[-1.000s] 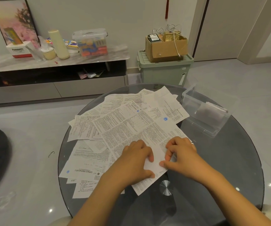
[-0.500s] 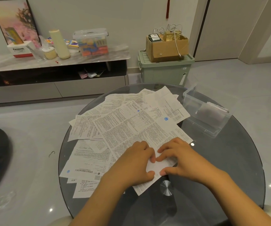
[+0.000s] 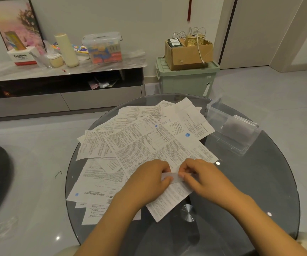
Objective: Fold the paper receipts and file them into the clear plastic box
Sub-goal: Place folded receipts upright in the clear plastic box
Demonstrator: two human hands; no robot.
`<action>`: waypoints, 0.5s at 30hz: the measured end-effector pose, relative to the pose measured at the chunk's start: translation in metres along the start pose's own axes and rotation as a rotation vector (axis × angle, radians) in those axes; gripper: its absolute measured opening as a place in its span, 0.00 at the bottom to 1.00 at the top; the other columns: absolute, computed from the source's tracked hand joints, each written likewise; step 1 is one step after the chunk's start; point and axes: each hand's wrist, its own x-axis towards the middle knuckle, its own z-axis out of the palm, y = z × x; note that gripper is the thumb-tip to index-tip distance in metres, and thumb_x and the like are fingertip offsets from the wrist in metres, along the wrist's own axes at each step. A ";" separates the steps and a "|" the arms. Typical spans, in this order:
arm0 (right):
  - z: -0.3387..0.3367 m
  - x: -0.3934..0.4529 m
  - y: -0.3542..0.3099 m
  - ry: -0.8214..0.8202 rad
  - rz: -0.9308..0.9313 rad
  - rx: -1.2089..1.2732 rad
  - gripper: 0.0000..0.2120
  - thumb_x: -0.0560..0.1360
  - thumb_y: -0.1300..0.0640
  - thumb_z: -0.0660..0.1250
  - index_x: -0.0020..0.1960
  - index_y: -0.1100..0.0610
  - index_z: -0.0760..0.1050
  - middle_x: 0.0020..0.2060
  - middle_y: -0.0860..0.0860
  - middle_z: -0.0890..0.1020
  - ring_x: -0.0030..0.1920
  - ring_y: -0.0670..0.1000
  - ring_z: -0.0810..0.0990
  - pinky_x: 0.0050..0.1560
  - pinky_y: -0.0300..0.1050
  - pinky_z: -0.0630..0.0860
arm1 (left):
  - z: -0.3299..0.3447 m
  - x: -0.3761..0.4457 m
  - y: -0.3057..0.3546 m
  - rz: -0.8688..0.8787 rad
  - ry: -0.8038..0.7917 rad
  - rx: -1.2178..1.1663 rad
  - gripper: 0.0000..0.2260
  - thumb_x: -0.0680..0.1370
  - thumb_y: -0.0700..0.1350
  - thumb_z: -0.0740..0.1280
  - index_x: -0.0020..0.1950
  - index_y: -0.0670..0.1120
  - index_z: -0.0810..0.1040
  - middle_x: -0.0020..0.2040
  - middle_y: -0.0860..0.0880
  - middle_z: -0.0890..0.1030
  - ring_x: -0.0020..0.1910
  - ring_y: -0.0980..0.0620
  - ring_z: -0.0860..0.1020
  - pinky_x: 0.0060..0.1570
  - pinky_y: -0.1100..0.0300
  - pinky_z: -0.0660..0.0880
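— Both hands busy? Where's the slip?
— Left hand (image 3: 149,179) and right hand (image 3: 202,177) pinch a small folded receipt (image 3: 172,177) between them, over the paper pile (image 3: 149,141).
— Handling?
— Probably light and limp; best gripped at the edges. The clear box (image 3: 230,130) sits beyond the right hand.

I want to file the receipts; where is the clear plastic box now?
The clear plastic box stands on the far right part of the glass table, just right of the receipts.
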 end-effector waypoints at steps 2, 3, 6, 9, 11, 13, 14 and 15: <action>0.007 0.002 -0.001 0.050 0.041 0.004 0.04 0.76 0.51 0.63 0.50 0.46 0.72 0.43 0.46 0.77 0.46 0.44 0.73 0.47 0.42 0.72 | 0.003 0.002 -0.001 -0.027 0.037 -0.006 0.02 0.78 0.48 0.63 0.49 0.52 0.72 0.47 0.55 0.73 0.43 0.56 0.72 0.40 0.64 0.66; 0.009 0.003 -0.001 0.066 0.061 0.000 0.07 0.76 0.51 0.64 0.53 0.46 0.72 0.43 0.46 0.77 0.45 0.45 0.73 0.47 0.41 0.72 | 0.004 0.003 -0.001 -0.042 0.046 -0.012 0.03 0.78 0.48 0.63 0.50 0.52 0.71 0.48 0.55 0.71 0.44 0.57 0.71 0.41 0.64 0.65; 0.013 0.005 0.000 0.116 0.093 -0.002 0.12 0.74 0.52 0.67 0.57 0.46 0.72 0.41 0.42 0.74 0.46 0.44 0.71 0.47 0.38 0.69 | 0.009 0.004 -0.003 -0.064 0.035 -0.024 0.09 0.78 0.46 0.65 0.57 0.51 0.70 0.54 0.55 0.69 0.48 0.57 0.70 0.47 0.63 0.69; 0.014 0.007 0.001 0.116 0.103 -0.041 0.14 0.74 0.51 0.68 0.59 0.45 0.72 0.45 0.43 0.73 0.50 0.44 0.67 0.50 0.37 0.65 | 0.010 0.005 -0.004 -0.081 0.039 -0.006 0.14 0.77 0.47 0.65 0.61 0.51 0.69 0.57 0.53 0.68 0.55 0.56 0.69 0.52 0.62 0.70; 0.015 0.007 0.003 0.110 0.107 -0.055 0.14 0.74 0.51 0.68 0.58 0.45 0.73 0.48 0.44 0.71 0.51 0.44 0.65 0.51 0.36 0.62 | 0.008 0.005 -0.006 -0.097 0.034 0.009 0.15 0.77 0.47 0.66 0.62 0.51 0.69 0.58 0.53 0.68 0.57 0.55 0.68 0.53 0.62 0.69; 0.015 0.007 0.004 0.104 0.110 -0.065 0.11 0.73 0.51 0.68 0.56 0.45 0.75 0.50 0.44 0.71 0.52 0.43 0.63 0.51 0.36 0.61 | 0.007 0.006 -0.007 -0.118 0.016 0.007 0.15 0.77 0.47 0.67 0.61 0.51 0.69 0.57 0.53 0.69 0.56 0.55 0.69 0.53 0.61 0.70; 0.014 0.007 0.005 0.103 0.110 -0.069 0.10 0.74 0.51 0.68 0.55 0.45 0.76 0.50 0.44 0.71 0.52 0.43 0.63 0.51 0.35 0.60 | 0.006 0.006 -0.007 -0.131 0.007 0.000 0.14 0.76 0.46 0.67 0.61 0.51 0.70 0.56 0.53 0.70 0.55 0.55 0.69 0.53 0.60 0.70; 0.014 0.007 0.005 0.103 0.110 -0.072 0.10 0.74 0.51 0.68 0.54 0.45 0.77 0.50 0.44 0.71 0.52 0.43 0.63 0.51 0.35 0.60 | 0.006 0.006 -0.007 -0.146 0.000 -0.014 0.14 0.76 0.46 0.68 0.60 0.51 0.71 0.54 0.53 0.71 0.54 0.54 0.70 0.52 0.60 0.70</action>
